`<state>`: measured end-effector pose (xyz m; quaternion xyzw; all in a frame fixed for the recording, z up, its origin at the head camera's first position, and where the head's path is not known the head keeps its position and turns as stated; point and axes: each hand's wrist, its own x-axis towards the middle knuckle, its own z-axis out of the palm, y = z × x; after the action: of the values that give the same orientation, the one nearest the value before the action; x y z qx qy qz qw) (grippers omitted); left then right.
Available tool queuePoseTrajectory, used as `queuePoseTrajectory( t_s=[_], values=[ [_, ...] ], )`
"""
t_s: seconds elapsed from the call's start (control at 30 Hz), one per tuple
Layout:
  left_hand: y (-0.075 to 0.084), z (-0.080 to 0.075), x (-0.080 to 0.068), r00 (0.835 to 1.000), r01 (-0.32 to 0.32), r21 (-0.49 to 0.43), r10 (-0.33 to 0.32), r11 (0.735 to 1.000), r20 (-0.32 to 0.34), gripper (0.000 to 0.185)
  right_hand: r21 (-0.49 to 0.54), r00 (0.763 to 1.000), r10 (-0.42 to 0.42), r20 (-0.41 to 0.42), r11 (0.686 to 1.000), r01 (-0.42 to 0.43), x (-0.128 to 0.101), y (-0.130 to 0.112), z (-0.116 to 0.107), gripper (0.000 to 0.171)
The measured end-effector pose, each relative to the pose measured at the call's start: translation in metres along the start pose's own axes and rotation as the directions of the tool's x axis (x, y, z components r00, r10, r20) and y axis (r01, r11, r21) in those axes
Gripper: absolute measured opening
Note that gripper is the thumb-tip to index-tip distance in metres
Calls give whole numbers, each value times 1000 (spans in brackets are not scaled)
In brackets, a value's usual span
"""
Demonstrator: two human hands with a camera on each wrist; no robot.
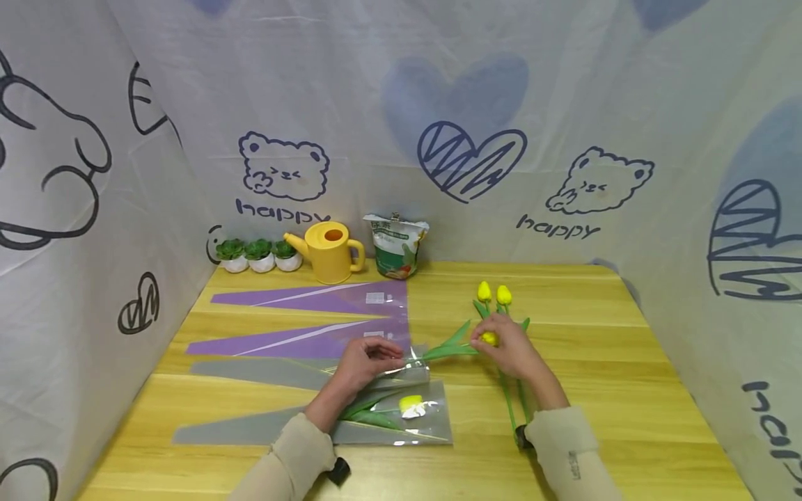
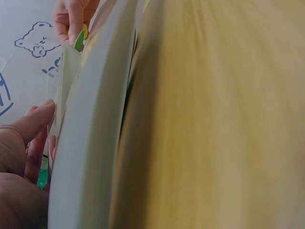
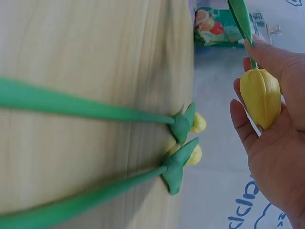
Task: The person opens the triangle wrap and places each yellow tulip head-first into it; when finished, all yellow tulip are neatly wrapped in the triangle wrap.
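Note:
My right hand (image 1: pixel 516 351) pinches a yellow artificial tulip (image 3: pixel 260 98) by its stem just below the bloom, which lies against the palm. The tulip points left, its green leaves (image 1: pixel 447 348) at the mouth of a grey, clear-topped flower sleeve (image 1: pixel 250 374). With thumb and fingers, my left hand (image 1: pixel 363 365) holds that sleeve near its open end, where the stem overlaps the clear film. Nearer me lies a second grey sleeve (image 1: pixel 219 433) with a yellow tulip (image 1: pixel 411 406) inside. Two more tulips (image 3: pixel 181 126) lie beneath my right hand, blooms toward the back.
Two purple sleeves (image 1: pixel 301 339) lie flat on the wooden table (image 1: pixel 626 390) behind the grey ones. Along the back stand several small potted succulents (image 1: pixel 260 256), a yellow watering can (image 1: pixel 332 261) and a clipped green-and-white bag (image 1: pixel 395 249). Printed curtains (image 1: pixel 376 174) enclose the table.

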<state>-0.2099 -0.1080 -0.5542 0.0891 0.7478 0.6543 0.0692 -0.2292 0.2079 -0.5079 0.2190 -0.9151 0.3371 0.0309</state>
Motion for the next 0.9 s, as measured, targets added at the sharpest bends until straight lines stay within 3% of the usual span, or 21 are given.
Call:
queuePoseTrajectory(
  t_s=[0.57, 0.9],
  values=[
    [9, 7, -1, 1000, -15, -15, 15, 1000, -8, 24, -10, 1000, 1, -27, 1000, -1, 0, -16, 21, 8],
    [12, 12, 1, 997, -74, -25, 74, 997, 14, 25, 6, 999, 0, -36, 1000, 0, 2, -24, 33, 8]
  ],
)
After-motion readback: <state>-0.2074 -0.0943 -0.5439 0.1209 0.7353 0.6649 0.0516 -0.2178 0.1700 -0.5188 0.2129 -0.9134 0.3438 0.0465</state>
